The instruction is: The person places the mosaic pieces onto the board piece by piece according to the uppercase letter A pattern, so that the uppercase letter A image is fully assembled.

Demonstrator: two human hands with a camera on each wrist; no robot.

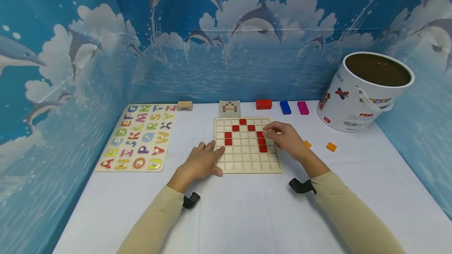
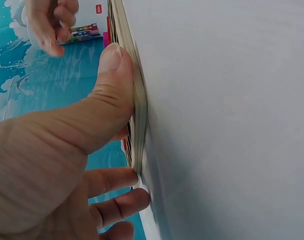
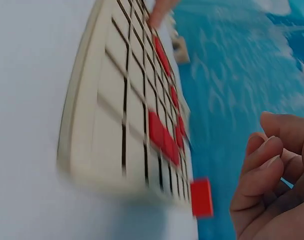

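A square wooden grid board (image 1: pixel 247 165) lies on the white table. Red square tiles (image 1: pixel 263 149) fill several of its cells, forming two slanting lines and a column on each side. My left hand (image 1: pixel 202 160) rests at the board's left edge, its thumb (image 2: pixel 114 75) against the edge by the near corner and other fingers touching the side. Over the board's right side, my right hand (image 1: pixel 284 138) hovers beside the right column of tiles. Its fingers (image 3: pixel 259 182) are loosely curled, with no tile visible between them. Behind the board stands a small pattern card (image 1: pixel 229 109).
An alphabet puzzle board (image 1: pixel 135 140) lies left. Along the back are a wooden arch block (image 1: pixel 185 106), a red block (image 1: pixel 263 104), a blue block (image 1: pixel 285 107) and a magenta block (image 1: pixel 303 108). A white bucket (image 1: pixel 347 107) stands back right; orange tiles (image 1: pixel 331 147) lie nearer.
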